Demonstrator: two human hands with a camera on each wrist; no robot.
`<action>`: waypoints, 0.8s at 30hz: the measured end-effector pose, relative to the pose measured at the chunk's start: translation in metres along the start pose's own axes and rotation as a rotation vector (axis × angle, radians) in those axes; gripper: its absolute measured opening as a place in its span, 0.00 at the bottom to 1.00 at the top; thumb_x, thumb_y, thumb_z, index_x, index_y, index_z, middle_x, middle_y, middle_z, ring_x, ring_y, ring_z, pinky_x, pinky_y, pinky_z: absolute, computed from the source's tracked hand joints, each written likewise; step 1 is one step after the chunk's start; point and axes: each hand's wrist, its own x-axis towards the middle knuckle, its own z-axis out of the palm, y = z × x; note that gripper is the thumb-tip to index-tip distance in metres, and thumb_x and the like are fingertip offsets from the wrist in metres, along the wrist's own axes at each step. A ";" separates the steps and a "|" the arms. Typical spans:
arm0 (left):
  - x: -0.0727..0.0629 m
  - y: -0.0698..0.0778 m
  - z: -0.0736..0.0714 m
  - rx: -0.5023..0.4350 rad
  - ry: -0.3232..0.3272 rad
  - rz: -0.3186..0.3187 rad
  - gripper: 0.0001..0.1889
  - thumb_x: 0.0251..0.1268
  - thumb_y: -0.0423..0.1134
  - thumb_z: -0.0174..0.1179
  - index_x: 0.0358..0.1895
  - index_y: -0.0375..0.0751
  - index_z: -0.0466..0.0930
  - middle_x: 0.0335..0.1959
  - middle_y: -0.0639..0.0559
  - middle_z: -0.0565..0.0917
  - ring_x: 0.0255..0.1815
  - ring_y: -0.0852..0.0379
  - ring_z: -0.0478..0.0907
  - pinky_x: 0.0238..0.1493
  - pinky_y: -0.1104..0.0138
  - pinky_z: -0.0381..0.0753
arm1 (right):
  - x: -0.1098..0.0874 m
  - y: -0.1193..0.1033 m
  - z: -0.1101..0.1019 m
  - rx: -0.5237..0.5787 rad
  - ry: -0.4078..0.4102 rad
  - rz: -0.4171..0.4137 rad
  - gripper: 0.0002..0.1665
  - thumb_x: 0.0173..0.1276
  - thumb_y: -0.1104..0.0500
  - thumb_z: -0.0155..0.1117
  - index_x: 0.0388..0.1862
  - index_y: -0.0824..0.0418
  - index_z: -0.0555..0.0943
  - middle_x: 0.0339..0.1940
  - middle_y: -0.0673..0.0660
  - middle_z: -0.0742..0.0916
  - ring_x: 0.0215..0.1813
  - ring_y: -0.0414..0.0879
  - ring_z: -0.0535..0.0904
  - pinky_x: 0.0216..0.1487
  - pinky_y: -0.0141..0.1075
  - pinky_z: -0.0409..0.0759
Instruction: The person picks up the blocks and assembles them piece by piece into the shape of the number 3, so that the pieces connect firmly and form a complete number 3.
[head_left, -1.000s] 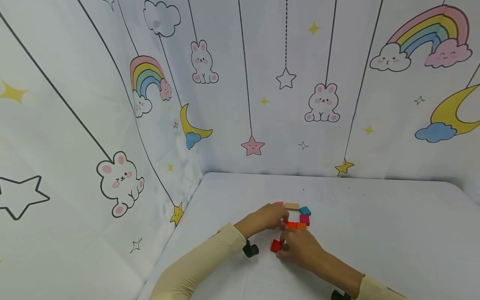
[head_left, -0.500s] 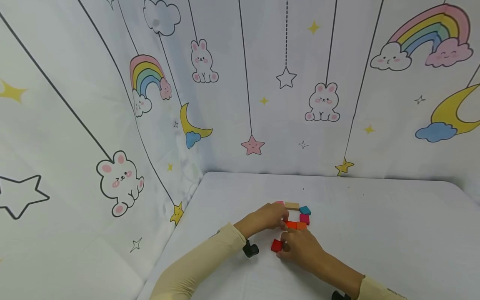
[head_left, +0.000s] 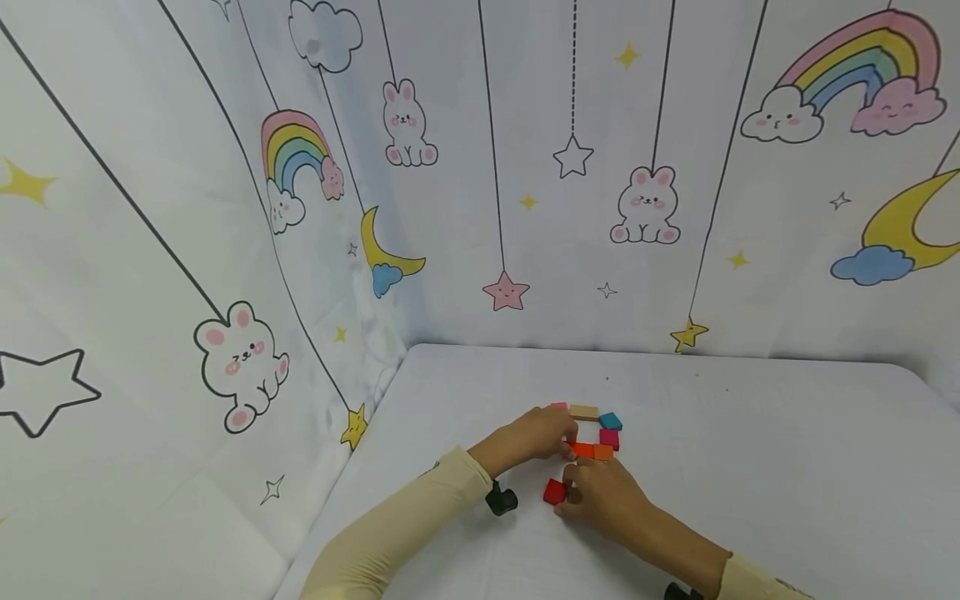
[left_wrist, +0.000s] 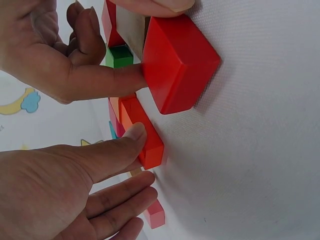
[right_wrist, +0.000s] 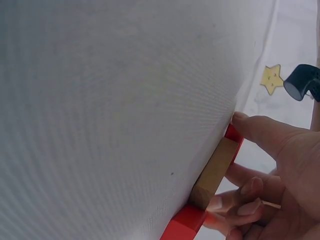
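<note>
My left hand [head_left: 534, 433] pinches the left end of an orange-red rectangular block [left_wrist: 142, 131], its thumb on the near side. A smaller orange block [head_left: 603, 452] adjoins that block's right end. Nearer the front, my right hand [head_left: 609, 497] pinches a red block [left_wrist: 180, 65] between thumb and index finger, the block resting on the table. Beside this red block, under the right hand, a natural wood block [right_wrist: 215, 172] continues in line, followed by another red block [right_wrist: 184, 224]. A green block [left_wrist: 119, 56] shows behind them in the left wrist view.
Beyond the hands, a crimson block [head_left: 609, 439], a blue block [head_left: 611, 421], a tan block [head_left: 584, 412] and a pink block [left_wrist: 155, 214] form a curved row on the white table [head_left: 750, 467]. A patterned cloth [head_left: 450, 208] hangs behind and left.
The red block and my right hand have shifted very slightly to the right. My left hand stays where it was.
</note>
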 end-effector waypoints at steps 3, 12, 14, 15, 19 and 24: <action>0.000 0.000 0.000 -0.008 0.004 -0.001 0.08 0.67 0.48 0.73 0.46 0.54 0.91 0.40 0.63 0.88 0.37 0.66 0.75 0.43 0.69 0.77 | 0.000 0.000 0.000 0.001 0.007 -0.005 0.22 0.51 0.46 0.88 0.35 0.57 0.88 0.24 0.41 0.81 0.25 0.35 0.69 0.31 0.32 0.72; -0.002 0.000 -0.001 -0.033 0.007 0.001 0.08 0.68 0.47 0.73 0.46 0.53 0.91 0.41 0.63 0.88 0.38 0.66 0.76 0.44 0.69 0.77 | -0.003 0.001 0.000 -0.008 0.026 -0.029 0.22 0.51 0.45 0.88 0.35 0.57 0.87 0.24 0.41 0.81 0.25 0.35 0.68 0.30 0.32 0.70; -0.003 0.000 -0.002 -0.034 0.006 0.001 0.09 0.68 0.47 0.73 0.46 0.53 0.91 0.40 0.63 0.88 0.38 0.66 0.76 0.45 0.69 0.77 | -0.003 0.001 0.000 -0.013 0.032 -0.031 0.23 0.51 0.45 0.88 0.35 0.57 0.87 0.25 0.42 0.81 0.25 0.35 0.68 0.30 0.31 0.70; -0.003 0.000 -0.002 -0.032 0.007 0.001 0.09 0.68 0.48 0.73 0.47 0.53 0.91 0.40 0.63 0.88 0.38 0.66 0.76 0.46 0.69 0.77 | -0.003 0.000 0.000 -0.016 0.032 -0.028 0.23 0.51 0.45 0.88 0.35 0.57 0.87 0.25 0.42 0.81 0.25 0.35 0.68 0.30 0.31 0.70; -0.003 0.000 -0.002 0.003 0.008 0.004 0.10 0.68 0.48 0.73 0.48 0.53 0.91 0.42 0.63 0.89 0.40 0.66 0.77 0.50 0.67 0.77 | -0.001 -0.001 -0.001 -0.030 0.015 0.010 0.27 0.48 0.42 0.89 0.39 0.56 0.87 0.27 0.43 0.85 0.27 0.36 0.73 0.33 0.34 0.75; -0.003 0.001 -0.002 0.033 -0.001 -0.007 0.12 0.68 0.50 0.73 0.50 0.53 0.89 0.46 0.62 0.88 0.42 0.65 0.78 0.51 0.66 0.78 | 0.001 0.000 -0.010 -0.007 -0.023 0.091 0.29 0.48 0.40 0.88 0.43 0.53 0.88 0.35 0.45 0.90 0.38 0.41 0.83 0.47 0.52 0.83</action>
